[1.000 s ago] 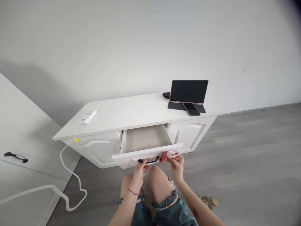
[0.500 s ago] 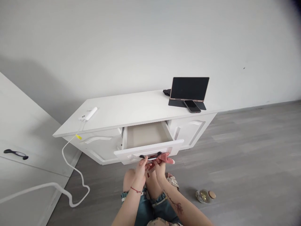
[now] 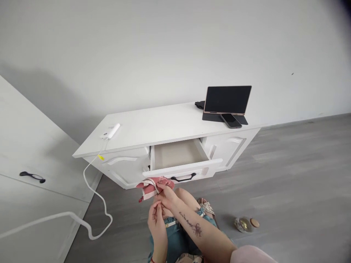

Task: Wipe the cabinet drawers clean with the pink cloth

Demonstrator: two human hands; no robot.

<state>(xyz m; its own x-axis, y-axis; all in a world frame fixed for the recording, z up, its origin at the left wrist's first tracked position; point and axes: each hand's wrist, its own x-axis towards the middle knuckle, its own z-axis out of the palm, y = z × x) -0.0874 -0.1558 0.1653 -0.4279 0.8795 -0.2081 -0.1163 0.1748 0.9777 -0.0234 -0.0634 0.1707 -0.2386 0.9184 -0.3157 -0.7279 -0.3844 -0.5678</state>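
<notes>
In front of the pulled-out drawer point(image 3: 178, 155), my right hand point(image 3: 166, 196) is closed around a red cloth point(image 3: 153, 185) with pale edging and a small red tassel-like end. The cloth is bunched, sticking out to the left of the fingers, just left of the black drawer handle point(image 3: 183, 178). Right below it, my left hand point(image 3: 157, 218) has its thumb and fingertips pinched together close to the right hand's fingers. Whatever sits in that pinch, if anything, is too small to make out. Only the drawer's pale bottom shows inside it.
On the white cabinet top point(image 3: 153, 124) stand a tablet point(image 3: 228, 100), a phone point(image 3: 231, 120) and a white charging device point(image 3: 111, 132) with a long cable point(image 3: 93, 193) hanging at left. A corked glass jar point(image 3: 245, 224) is on the floor at right.
My right hand has moved left with the red cloth, away from the drawer handle. My left hand has left the handle and dropped lower. The view has shifted slightly.
</notes>
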